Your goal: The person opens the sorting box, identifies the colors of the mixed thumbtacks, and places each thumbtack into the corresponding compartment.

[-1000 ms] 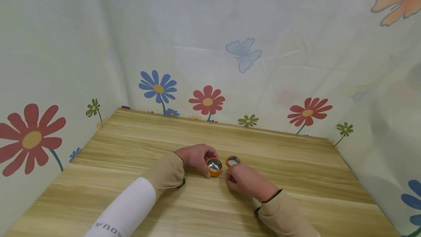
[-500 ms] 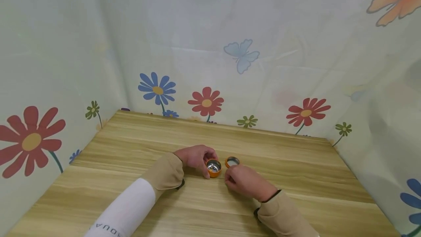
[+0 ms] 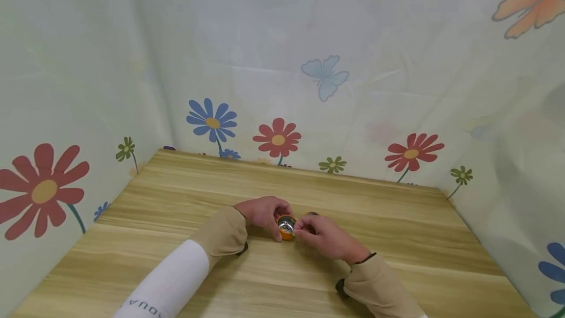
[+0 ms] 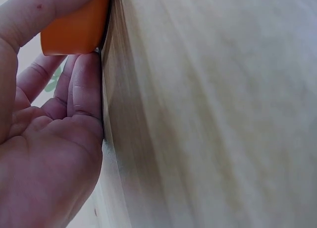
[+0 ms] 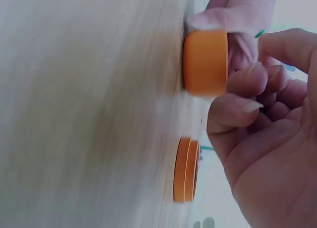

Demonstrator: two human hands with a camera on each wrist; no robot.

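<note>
A small round orange container [image 3: 286,236] with a shiny metal inside stands upright and uncovered on the table. Small shiny pieces lie at its bottom, too small to make out. My left hand [image 3: 264,212] grips it from the left, thumb in front and fingers behind. At its right rim is my right hand [image 3: 326,236], fingers curled, thumb and fingertips close together by the opening. Whether a small thing is between those fingertips is hidden. Just behind the right hand lies a round orange lid [image 5: 185,169], mostly covered in the head view.
The wood-grain table [image 3: 212,278] reaches back to a pale cloth wall [image 3: 247,87] printed with flowers and butterflies. More of this cloth encloses the left and right sides.
My right hand has moved left from the table beside the lid to the container's rim, now covering more of the lid. The left hand keeps its grip on the container.
</note>
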